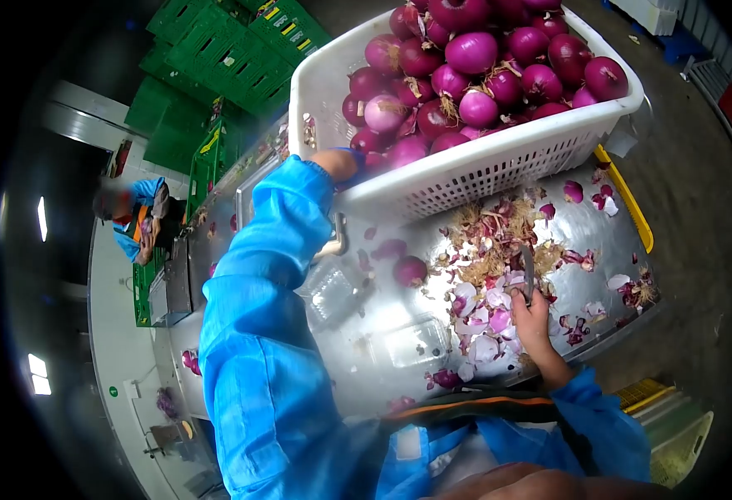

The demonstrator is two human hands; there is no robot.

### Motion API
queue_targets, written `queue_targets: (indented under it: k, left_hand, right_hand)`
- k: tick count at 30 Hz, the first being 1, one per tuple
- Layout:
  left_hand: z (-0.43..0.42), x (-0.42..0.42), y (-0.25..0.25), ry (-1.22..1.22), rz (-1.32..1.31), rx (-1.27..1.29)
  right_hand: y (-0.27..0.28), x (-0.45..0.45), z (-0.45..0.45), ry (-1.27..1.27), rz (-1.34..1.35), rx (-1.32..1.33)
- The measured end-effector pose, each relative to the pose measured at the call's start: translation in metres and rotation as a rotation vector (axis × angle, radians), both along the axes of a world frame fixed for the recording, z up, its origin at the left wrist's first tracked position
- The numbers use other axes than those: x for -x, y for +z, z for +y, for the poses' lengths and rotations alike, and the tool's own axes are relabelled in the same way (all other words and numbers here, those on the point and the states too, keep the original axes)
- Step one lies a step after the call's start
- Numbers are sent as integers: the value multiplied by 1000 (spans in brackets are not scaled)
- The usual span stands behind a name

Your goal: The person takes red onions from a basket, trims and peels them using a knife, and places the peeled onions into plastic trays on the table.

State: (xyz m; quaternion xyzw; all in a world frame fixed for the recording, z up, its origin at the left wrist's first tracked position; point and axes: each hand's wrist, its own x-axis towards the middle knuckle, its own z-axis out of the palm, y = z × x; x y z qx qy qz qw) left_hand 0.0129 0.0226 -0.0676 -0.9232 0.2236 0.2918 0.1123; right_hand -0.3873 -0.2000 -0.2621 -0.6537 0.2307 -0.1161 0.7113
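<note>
A white perforated basket (499,171) heaped with red onions (472,53) stands at the far side of the metal table (366,367). My left hand (341,164) reaches over its near left corner, beside the onions; something blue covers its fingers, and whether they grip an onion is hidden. In my right hand (533,321) is a knife (528,268), its blade pointing away from me over the peelings. Dry roots and skins (491,242) lie piled around the blade, with pale purple peels (484,346) nearer to me. A single onion (410,271) rests left of the pile.
Clear plastic trays (416,340) lie on the table. A yellow edge (633,204) shows beyond its right side. Green crates (224,50) are stacked at the back left, where another person (141,217) in blue sleeves stands. Another crate (687,446) sits at lower right.
</note>
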Motion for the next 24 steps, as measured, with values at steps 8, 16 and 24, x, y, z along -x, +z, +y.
queue_targets:
  k: [8,16,24]
  left_hand:
    - [6,43,68,365,231,782]
    - [-9,172,86,338,559,1558]
    - [-21,275,33,199,417,1405]
  right_hand:
    - [6,9,20,35,-39,-17]
    - [134,-12,-1,135,-144,511]
    - [195,-15,-9,160,-447,1150]
